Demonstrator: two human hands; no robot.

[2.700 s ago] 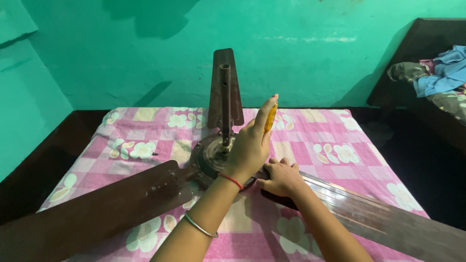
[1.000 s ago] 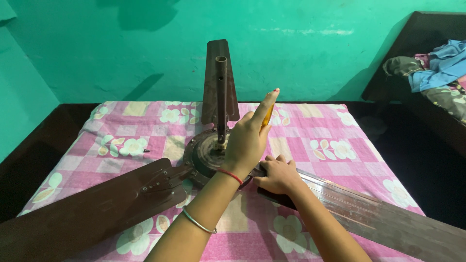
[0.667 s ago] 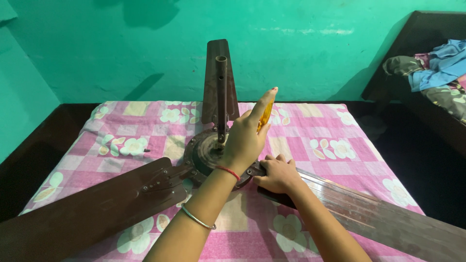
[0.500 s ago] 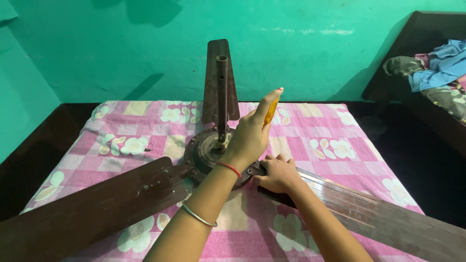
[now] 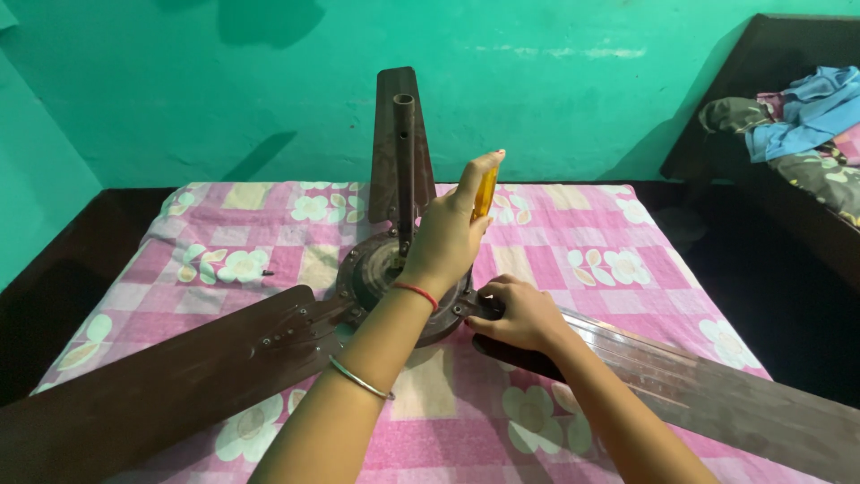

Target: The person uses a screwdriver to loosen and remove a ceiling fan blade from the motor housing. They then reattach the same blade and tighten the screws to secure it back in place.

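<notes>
I look down on a bed (image 5: 81, 269) with a pink checked sheet (image 5: 582, 260) against a green wall (image 5: 555, 90); a second bed with a heap of clothes (image 5: 797, 112) sits far right. Across the sheet lies a brown ceiling fan, rod (image 5: 404, 170) pointing up from its round motor hub (image 5: 376, 269) at the middle. One blade (image 5: 143, 385) runs to the near left, one blade (image 5: 717, 394) to the near right, and a third (image 5: 394, 116) stands behind the rod.

My left hand (image 5: 443, 242) is above the hub with its grip closed around a yellow-handled screwdriver (image 5: 485, 190), held upright; the tip is hidden behind the hand. My right hand (image 5: 524, 315) presses down, fingers curled, on the root of the near-right blade where it meets the hub.

I judge the step in hand to be working a screw at that blade bracket. The next move calls for a steady downward seat of the tip and a firm hold on the blade.
</notes>
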